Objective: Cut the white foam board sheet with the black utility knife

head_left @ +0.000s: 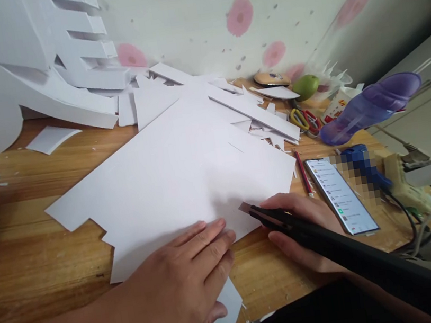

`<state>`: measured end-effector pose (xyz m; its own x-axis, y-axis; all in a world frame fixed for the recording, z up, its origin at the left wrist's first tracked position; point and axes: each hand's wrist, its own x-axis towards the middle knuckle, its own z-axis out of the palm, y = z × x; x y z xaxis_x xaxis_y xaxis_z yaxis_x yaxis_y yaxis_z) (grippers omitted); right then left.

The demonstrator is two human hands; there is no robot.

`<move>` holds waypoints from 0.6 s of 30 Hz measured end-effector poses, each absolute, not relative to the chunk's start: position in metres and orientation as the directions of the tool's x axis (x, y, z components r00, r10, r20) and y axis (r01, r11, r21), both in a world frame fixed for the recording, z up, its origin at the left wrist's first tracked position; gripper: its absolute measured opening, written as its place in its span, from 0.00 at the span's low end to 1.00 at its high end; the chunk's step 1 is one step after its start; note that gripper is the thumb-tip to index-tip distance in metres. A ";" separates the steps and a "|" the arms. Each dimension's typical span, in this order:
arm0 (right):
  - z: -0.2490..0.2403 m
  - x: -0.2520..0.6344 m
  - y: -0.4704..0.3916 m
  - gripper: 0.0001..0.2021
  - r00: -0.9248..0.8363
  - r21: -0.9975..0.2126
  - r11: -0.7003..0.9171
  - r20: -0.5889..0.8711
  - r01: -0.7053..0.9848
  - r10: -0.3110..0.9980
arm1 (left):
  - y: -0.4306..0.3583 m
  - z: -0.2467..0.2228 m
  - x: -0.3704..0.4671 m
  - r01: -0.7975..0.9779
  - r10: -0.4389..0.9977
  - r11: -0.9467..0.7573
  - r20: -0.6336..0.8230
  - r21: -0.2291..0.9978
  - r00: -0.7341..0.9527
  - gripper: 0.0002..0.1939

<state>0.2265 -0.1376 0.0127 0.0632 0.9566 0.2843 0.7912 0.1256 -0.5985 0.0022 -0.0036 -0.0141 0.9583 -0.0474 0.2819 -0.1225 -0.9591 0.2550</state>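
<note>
Wood-grained tabletop (pixel 24 201) observed. A notched white sheet (pixel 176 167) is laid across its middle; a curved white offcut (pixel 53 139) is placed at left, near a large slotted white construction (pixel 27 75). At right, a red pencil (pixel 302 171) and lit phone (pixel 341 194) are set side by side. Scissors (pixel 307 121), partly hidden, are probably rested on wood.

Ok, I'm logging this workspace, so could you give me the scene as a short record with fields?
Left hand: flat, fingers on white sheet
Right hand: gripping black cutter
Blade: over the sheet; contact unclear
White sheet: large, notched on its left side
Surface: wooden table
Right side: phone, screen lit; purple bottle
Upper left: white cut-out structure
</note>
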 end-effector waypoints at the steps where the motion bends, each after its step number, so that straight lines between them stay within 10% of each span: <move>1: 0.013 0.226 -0.137 0.15 0.051 -0.584 0.133 0.288 0.801 0.956 | -0.004 -0.014 0.002 -0.124 -0.049 -0.959 0.282 0.255 0.958 0.25; 18: 0.013 0.221 -0.130 0.14 -0.024 -0.550 0.212 0.330 0.808 0.944 | -0.003 -0.014 0.002 -0.148 -0.079 -0.958 0.269 0.247 0.960 0.25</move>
